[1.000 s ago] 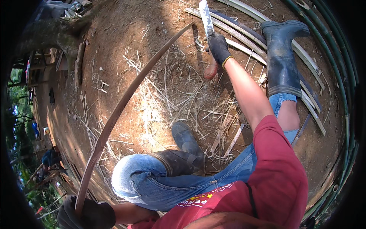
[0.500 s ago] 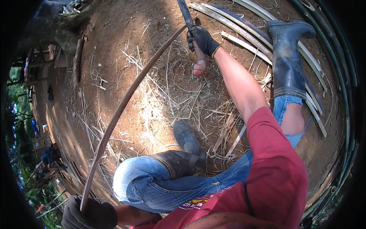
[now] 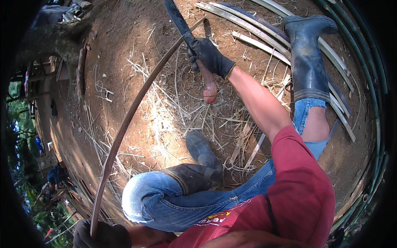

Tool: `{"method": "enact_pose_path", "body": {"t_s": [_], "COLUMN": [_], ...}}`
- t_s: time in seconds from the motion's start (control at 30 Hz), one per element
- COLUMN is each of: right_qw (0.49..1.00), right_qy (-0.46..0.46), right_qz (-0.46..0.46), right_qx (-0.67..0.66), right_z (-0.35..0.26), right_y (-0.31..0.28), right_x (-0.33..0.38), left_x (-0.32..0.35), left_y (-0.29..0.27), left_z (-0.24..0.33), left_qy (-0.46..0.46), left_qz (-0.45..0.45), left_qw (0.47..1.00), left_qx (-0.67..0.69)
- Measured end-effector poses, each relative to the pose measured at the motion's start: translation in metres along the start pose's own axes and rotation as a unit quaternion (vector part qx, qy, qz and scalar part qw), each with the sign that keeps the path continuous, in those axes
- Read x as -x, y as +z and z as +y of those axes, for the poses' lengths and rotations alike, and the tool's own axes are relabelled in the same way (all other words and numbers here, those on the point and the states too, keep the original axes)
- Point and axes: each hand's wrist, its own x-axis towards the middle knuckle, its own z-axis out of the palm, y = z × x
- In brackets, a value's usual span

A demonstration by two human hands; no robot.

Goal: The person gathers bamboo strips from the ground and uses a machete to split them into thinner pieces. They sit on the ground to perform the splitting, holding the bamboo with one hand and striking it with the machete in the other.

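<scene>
I hold a knife against a long strip.
My right hand (image 3: 210, 58) is closed on the knife (image 3: 186, 39), its blade touching the strip (image 3: 128, 120). My left hand (image 3: 103, 235) grips the strip's low end, above the dirt.

bamboo strip (image 3: 124, 128): long, thin, brown, bowing from 7 o'clock toward 12 o'clock | knife (image 3: 188, 39): dark blade pointing at 11 o'clock, crossing the strip's far end, reddish handle
</scene>
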Motion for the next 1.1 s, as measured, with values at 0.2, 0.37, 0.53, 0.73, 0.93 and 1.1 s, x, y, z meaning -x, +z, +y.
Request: {"method": "enact_pose_path", "body": {"t_s": [0.2,0.37,0.53,0.73,0.93,1.1], "right_qw": [0.998,0.976,0.961,0.93,0.997,1.0], "right_qy": [0.039,-0.003,0.025,-0.114,0.02,0.002], "right_qz": [-0.056,-0.182,-0.243,-0.242,-0.075,-0.018], "right_qx": [0.013,0.122,0.131,0.253,0.023,0.003], "right_z": [-0.01,-0.021,-0.041,-0.041,-0.027,-0.02], "right_y": [0.043,0.092,0.149,0.198,0.13,0.091], "right_x": [0.049,0.09,0.134,0.169,0.108,0.079], "left_x": [0.003,0.002,-0.007,-0.014,-0.013,-0.01], "left_y": [0.002,-0.01,-0.026,-0.044,-0.047,-0.043], "left_z": [-0.003,0.015,0.024,0.025,0.034,0.028], "left_qy": [0.01,-0.007,-0.057,-0.061,-0.076,-0.075], "left_qz": [0.01,0.066,0.092,0.097,0.075,0.002], "left_qw": [1.0,0.996,0.994,0.993,0.994,0.997], "left_qx": [-0.014,-0.051,-0.014,-0.041,-0.02,-0.006]}}
